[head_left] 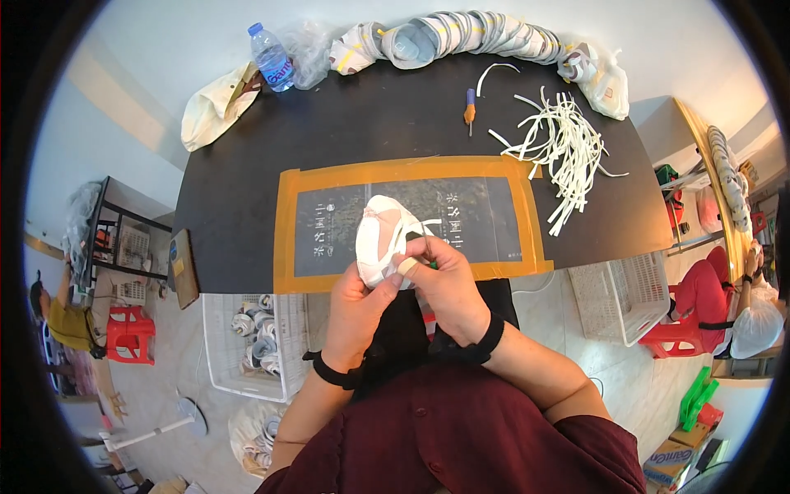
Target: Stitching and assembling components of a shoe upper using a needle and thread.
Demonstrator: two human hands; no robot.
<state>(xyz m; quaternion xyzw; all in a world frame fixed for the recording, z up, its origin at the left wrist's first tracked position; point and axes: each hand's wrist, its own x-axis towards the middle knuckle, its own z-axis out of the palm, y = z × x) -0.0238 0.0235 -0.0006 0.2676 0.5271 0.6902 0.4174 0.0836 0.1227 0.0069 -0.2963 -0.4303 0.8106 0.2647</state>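
Note:
A white shoe upper (379,236) with a pale pinkish lining is held over the near edge of a taped sheet on the table. My left hand (355,309) grips its lower left side, thumb pressed on the material. My right hand (448,288) is closed at its right side, fingertips pinching at a white lace (402,235) that crosses the opening. A small dark and green detail shows between the right fingers; I cannot make out what it is. One right finger carries a pale wrap. Both wrists wear black bands.
Loose white laces (568,148) lie in a heap at right, near an orange-and-purple-handled tool (470,107). Nested shoe uppers (461,37) line the back edge beside a water bottle (271,58). White crates (247,383) (617,300) stand below. Other people sit at both sides.

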